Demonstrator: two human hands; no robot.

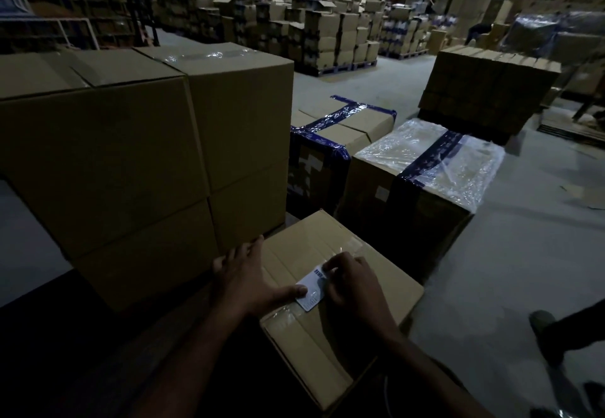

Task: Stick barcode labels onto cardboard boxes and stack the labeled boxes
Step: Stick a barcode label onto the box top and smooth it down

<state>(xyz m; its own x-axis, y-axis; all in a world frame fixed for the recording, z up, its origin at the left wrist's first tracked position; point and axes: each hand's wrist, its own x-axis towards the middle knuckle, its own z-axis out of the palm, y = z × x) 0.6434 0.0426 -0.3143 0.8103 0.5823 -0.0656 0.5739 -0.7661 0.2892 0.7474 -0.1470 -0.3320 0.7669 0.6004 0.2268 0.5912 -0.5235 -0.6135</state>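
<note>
A small white barcode label (311, 290) with dark printing at its far end lies flat on the top of a plain brown cardboard box (330, 313), set across the clear tape that seals the box's centre seam. This box sits low and turned at an angle, its far left corner just beside a stack of 4 larger brown boxes (140, 155), 2 side by side on 2 more, their tops sealed with clear tape.
</note>
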